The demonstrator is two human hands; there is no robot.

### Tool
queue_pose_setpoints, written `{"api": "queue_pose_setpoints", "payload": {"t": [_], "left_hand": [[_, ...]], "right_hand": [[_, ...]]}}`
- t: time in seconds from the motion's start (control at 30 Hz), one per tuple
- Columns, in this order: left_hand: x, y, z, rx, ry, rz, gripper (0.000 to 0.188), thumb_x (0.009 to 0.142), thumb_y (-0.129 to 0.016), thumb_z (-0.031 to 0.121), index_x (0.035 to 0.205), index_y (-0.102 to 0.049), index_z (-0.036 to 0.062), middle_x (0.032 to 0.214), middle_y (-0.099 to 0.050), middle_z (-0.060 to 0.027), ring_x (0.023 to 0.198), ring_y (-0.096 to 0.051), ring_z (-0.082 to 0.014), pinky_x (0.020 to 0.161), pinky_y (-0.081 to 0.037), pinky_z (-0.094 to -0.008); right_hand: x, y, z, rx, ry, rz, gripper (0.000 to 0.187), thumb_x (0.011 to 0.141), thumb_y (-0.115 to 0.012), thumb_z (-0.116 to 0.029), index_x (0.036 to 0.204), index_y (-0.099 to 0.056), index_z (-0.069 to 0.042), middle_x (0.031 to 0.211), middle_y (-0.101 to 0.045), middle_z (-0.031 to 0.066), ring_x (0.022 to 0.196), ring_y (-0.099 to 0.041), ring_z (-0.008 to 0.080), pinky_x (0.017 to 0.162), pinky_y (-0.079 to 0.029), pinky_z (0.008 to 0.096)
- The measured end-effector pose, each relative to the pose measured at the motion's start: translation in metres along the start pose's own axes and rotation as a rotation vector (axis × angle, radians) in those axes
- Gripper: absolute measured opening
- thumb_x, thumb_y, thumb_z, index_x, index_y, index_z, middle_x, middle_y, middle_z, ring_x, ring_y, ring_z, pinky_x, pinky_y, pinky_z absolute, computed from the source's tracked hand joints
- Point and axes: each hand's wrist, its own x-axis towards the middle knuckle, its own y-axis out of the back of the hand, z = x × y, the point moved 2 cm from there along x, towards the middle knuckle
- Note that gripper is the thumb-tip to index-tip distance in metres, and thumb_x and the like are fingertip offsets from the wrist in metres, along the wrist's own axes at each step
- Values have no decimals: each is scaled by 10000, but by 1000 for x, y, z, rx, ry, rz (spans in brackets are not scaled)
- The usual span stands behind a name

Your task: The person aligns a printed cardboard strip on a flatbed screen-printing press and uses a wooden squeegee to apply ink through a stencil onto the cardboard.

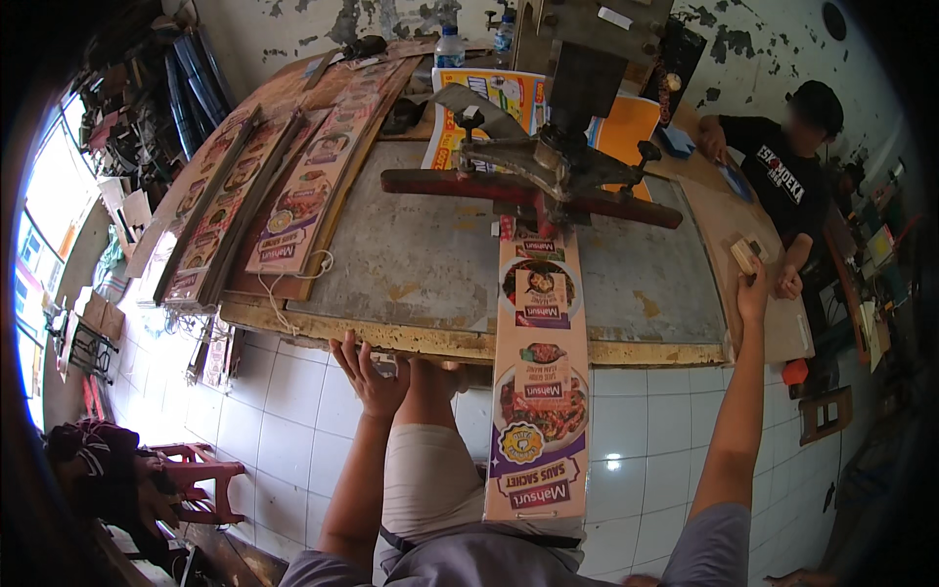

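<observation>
A long printed strip (543, 391) with pictures of food bowls runs from under the red metal bar (445, 186) of a press out over the table's near edge toward my body. It has a staple-like wire near its close end. My left hand (374, 380) is at the near table edge, left of the strip, with its fingers spread. Over at the right side of the table, my right hand (752, 286) has its fingers closed on a small tan block (747, 254); the fingertips are partly hidden.
More printed strips (303, 215) lie in stacks at the left, with a loose white string (284, 303). Printed sheets (499, 93) and a water bottle (449, 49) stand behind the press. A person in black (782, 171) sits at the right. A red stool (201, 479) is at lower left.
</observation>
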Motion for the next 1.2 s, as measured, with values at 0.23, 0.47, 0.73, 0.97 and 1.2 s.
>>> {"api": "queue_pose_setpoints", "payload": {"t": [0.23,0.47,0.73,0.97,1.2], "left_hand": [[-3,2,0,-27,6,-27,833,861,-762,148,1573,-333,103,1655,-354,-261,1585,-184,-610,1253,-214,-757],[-2,1,-1,9,10,7,679,846,-765,176,1431,-454,30,1611,-423,-291,1555,-260,-631,1249,-265,-749],[-2,0,0,-8,10,-25,835,864,-747,161,1580,-320,109,1653,-355,-258,1581,-203,-603,1257,-207,-759],[-2,1,-1,15,-3,11,692,857,-777,187,1442,-441,36,1617,-413,-292,1558,-261,-622,1256,-260,-745],[-2,1,-2,10,5,-3,704,861,-783,204,1451,-434,43,1623,-403,-286,1565,-244,-618,1261,-241,-749]], "right_hand": [[1,3,0,15,8,-4,487,1070,-648,-121,1535,-505,-147,1544,-554,216,1471,-506,431,1209,-426,508],[-1,0,-3,-41,-44,-14,533,1079,-644,-135,1584,-475,-134,1579,-523,207,1468,-504,405,1190,-448,483],[1,0,3,-2,-19,-26,564,1070,-654,-142,1596,-451,-169,1599,-455,225,1492,-471,437,1241,-413,515],[-3,2,-8,-18,-83,-38,559,1081,-645,-156,1601,-444,-195,1618,-449,206,1509,-463,418,1251,-419,506],[-3,1,-4,-13,-57,-35,563,1075,-650,-139,1599,-448,-184,1610,-455,212,1496,-471,422,1244,-424,502]]}}
